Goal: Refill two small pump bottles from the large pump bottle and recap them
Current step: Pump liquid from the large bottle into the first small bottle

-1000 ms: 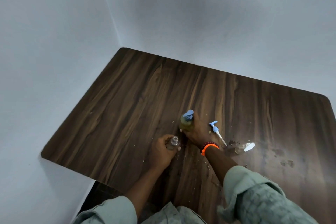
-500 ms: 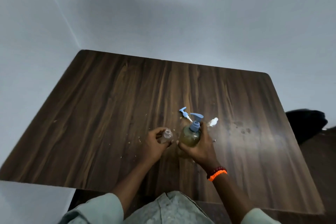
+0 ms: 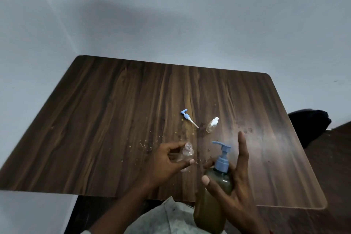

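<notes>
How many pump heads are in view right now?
2 blue ones: one on the large bottle in the right hand, one loose pump lying on the table. None seems hidden.

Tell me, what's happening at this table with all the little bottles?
A person is refilling small bottles from a big one. The right hand holds a large olive-green bottle with a blue pump; the left hand holds a small clear uncapped bottle beside it. On the dark wooden table beyond lie a loose blue pump head with its tube and another small bottle with a white cap.
</notes>
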Action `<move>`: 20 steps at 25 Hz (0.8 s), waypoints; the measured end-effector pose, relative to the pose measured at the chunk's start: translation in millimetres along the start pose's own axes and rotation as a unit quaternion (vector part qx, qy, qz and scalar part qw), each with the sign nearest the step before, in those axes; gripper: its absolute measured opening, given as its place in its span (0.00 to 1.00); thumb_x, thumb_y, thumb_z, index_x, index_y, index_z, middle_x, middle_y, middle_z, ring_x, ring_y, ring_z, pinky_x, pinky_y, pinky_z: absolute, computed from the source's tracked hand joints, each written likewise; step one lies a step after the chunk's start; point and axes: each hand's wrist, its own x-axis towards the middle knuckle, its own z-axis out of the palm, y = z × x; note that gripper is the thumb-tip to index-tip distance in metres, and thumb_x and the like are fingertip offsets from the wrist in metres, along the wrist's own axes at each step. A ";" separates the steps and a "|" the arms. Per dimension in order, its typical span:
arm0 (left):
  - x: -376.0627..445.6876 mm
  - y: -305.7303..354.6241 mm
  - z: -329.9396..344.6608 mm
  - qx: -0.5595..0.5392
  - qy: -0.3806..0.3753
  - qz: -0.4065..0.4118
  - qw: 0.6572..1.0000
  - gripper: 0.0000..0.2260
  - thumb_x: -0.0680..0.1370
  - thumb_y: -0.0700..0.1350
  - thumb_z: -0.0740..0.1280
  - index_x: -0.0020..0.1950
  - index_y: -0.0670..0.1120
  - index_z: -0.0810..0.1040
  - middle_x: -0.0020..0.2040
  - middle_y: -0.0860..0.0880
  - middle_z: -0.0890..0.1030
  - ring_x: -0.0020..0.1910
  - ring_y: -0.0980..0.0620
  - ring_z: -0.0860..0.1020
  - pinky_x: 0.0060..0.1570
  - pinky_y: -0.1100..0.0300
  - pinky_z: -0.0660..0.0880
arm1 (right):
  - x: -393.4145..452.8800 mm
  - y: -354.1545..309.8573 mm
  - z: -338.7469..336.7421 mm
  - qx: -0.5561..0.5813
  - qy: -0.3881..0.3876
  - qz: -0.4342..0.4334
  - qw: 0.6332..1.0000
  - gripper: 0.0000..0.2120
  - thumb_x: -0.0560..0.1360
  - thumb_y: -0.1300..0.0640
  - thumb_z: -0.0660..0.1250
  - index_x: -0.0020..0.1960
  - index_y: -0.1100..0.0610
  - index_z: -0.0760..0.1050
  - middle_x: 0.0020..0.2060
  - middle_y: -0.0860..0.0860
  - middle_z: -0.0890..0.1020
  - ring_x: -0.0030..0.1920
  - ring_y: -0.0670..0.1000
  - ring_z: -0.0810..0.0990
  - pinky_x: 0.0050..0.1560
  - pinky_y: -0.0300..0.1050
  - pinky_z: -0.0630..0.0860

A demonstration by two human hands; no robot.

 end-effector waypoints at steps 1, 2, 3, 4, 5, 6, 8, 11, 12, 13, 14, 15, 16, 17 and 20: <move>-2.5 1.3 2.0 0.003 -0.006 -0.001 1.000 0.24 0.71 0.52 0.81 0.67 0.53 0.85 0.60 0.56 0.89 0.60 0.56 0.87 0.64 0.47 0.83 | -2.2 -4.2 -1.3 0.007 -0.003 0.009 1.000 0.52 0.69 0.53 0.78 0.81 0.39 0.47 0.69 0.44 0.77 0.56 0.48 0.85 0.57 0.39 0.82; -4.1 2.1 3.5 0.005 -0.010 -0.004 1.000 0.23 0.72 0.50 0.82 0.67 0.53 0.85 0.60 0.55 0.89 0.61 0.55 0.86 0.64 0.45 0.83 | -5.1 -5.0 -1.9 0.003 -0.014 0.013 1.000 0.49 0.69 0.52 0.78 0.79 0.36 0.51 0.69 0.47 0.76 0.55 0.51 0.85 0.58 0.47 0.84; -4.9 3.1 4.2 0.005 -0.012 -0.007 1.000 0.23 0.73 0.48 0.82 0.67 0.53 0.85 0.61 0.55 0.88 0.62 0.53 0.86 0.64 0.43 0.83 | -6.9 -6.0 -0.8 -0.001 -0.024 0.017 1.000 0.46 0.69 0.52 0.78 0.77 0.34 0.55 0.68 0.43 0.75 0.55 0.51 0.85 0.57 0.50 0.84; -5.6 3.6 4.6 0.006 -0.014 -0.007 1.000 0.23 0.73 0.46 0.82 0.67 0.53 0.84 0.62 0.55 0.88 0.63 0.52 0.86 0.65 0.42 0.83 | -9.8 -4.7 0.3 -0.012 -0.034 0.021 0.999 0.43 0.69 0.51 0.78 0.75 0.34 0.57 0.66 0.36 0.75 0.55 0.49 0.85 0.56 0.50 0.85; -6.5 3.7 4.3 0.007 -0.016 -0.006 1.000 0.24 0.73 0.47 0.83 0.67 0.54 0.84 0.63 0.55 0.88 0.64 0.51 0.85 0.66 0.41 0.82 | -12.1 -4.7 2.7 -0.015 -0.042 0.030 0.999 0.43 0.68 0.49 0.79 0.74 0.35 0.57 0.64 0.33 0.75 0.55 0.47 0.85 0.55 0.48 0.85; -7.0 3.9 3.6 0.011 -0.018 -0.004 1.000 0.24 0.72 0.48 0.83 0.67 0.55 0.84 0.63 0.56 0.88 0.64 0.52 0.85 0.66 0.41 0.81 | -13.3 -4.3 4.9 -0.017 -0.043 0.038 0.998 0.44 0.67 0.45 0.80 0.74 0.35 0.56 0.63 0.33 0.76 0.55 0.45 0.85 0.55 0.45 0.85; -9.1 6.1 2.7 0.014 -0.016 0.002 1.000 0.24 0.71 0.52 0.82 0.67 0.57 0.84 0.63 0.58 0.87 0.65 0.54 0.84 0.67 0.42 0.81 | -15.6 -1.6 7.5 -0.010 -0.040 0.057 0.998 0.48 0.64 0.39 0.80 0.74 0.35 0.55 0.61 0.32 0.77 0.56 0.42 0.84 0.53 0.38 0.83; -10.7 6.3 3.0 0.008 -0.004 0.007 1.000 0.23 0.72 0.52 0.82 0.66 0.57 0.84 0.62 0.58 0.87 0.64 0.55 0.84 0.67 0.42 0.81 | -19.2 4.7 9.9 -0.009 -0.054 0.061 0.997 0.52 0.64 0.42 0.83 0.78 0.40 0.54 0.67 0.35 0.74 0.61 0.45 0.83 0.57 0.39 0.82; -10.8 6.3 2.9 0.007 -0.003 0.007 1.000 0.23 0.72 0.50 0.82 0.66 0.56 0.84 0.62 0.58 0.87 0.64 0.55 0.84 0.67 0.42 0.81 | -20.6 6.6 10.8 -0.010 -0.053 0.065 0.996 0.54 0.63 0.44 0.84 0.79 0.40 0.54 0.69 0.37 0.74 0.61 0.47 0.83 0.58 0.45 0.83; -10.5 6.4 2.6 0.006 -0.003 0.009 1.000 0.23 0.72 0.48 0.82 0.66 0.55 0.84 0.63 0.57 0.87 0.64 0.55 0.84 0.67 0.42 0.81 | -20.1 6.7 11.4 -0.009 -0.050 0.069 0.996 0.55 0.63 0.45 0.85 0.79 0.40 0.54 0.70 0.39 0.73 0.61 0.48 0.83 0.59 0.50 0.84; -9.8 6.3 2.1 0.005 -0.003 0.010 1.000 0.23 0.72 0.47 0.82 0.66 0.55 0.84 0.63 0.57 0.87 0.64 0.55 0.84 0.67 0.43 0.81 | -18.0 7.2 11.1 -0.012 -0.044 0.067 0.997 0.55 0.63 0.44 0.84 0.79 0.40 0.54 0.70 0.38 0.73 0.61 0.48 0.83 0.59 0.52 0.84; -9.1 6.9 1.3 0.002 0.000 0.010 1.000 0.23 0.72 0.47 0.82 0.66 0.54 0.84 0.62 0.57 0.87 0.64 0.55 0.84 0.67 0.43 0.81 | -14.1 8.1 10.6 -0.021 -0.041 0.061 0.997 0.54 0.64 0.44 0.84 0.79 0.41 0.54 0.71 0.37 0.72 0.62 0.47 0.83 0.59 0.51 0.84; -8.4 7.6 0.8 0.000 0.001 0.010 1.000 0.23 0.72 0.47 0.83 0.66 0.54 0.84 0.62 0.57 0.87 0.64 0.56 0.84 0.67 0.44 0.81 | -9.9 9.4 9.3 -0.033 -0.043 0.052 0.997 0.53 0.65 0.44 0.83 0.80 0.42 0.54 0.71 0.37 0.72 0.62 0.46 0.82 0.59 0.49 0.83; -7.4 8.3 0.4 -0.002 0.003 0.012 1.000 0.22 0.72 0.47 0.83 0.65 0.54 0.84 0.61 0.57 0.88 0.63 0.57 0.84 0.66 0.44 0.82 | -5.1 10.0 7.8 -0.042 -0.050 0.045 0.997 0.51 0.66 0.45 0.82 0.80 0.43 0.54 0.70 0.40 0.74 0.62 0.46 0.82 0.59 0.47 0.83; -3.1 11.3 0.5 -0.005 0.012 0.023 1.000 0.22 0.71 0.46 0.83 0.63 0.56 0.85 0.60 0.59 0.88 0.60 0.60 0.84 0.63 0.46 0.83 | 7.8 12.8 3.8 -0.064 -0.085 0.038 0.994 0.48 0.69 0.50 0.80 0.79 0.44 0.53 0.65 0.47 0.79 0.57 0.45 0.84 0.54 0.40 0.83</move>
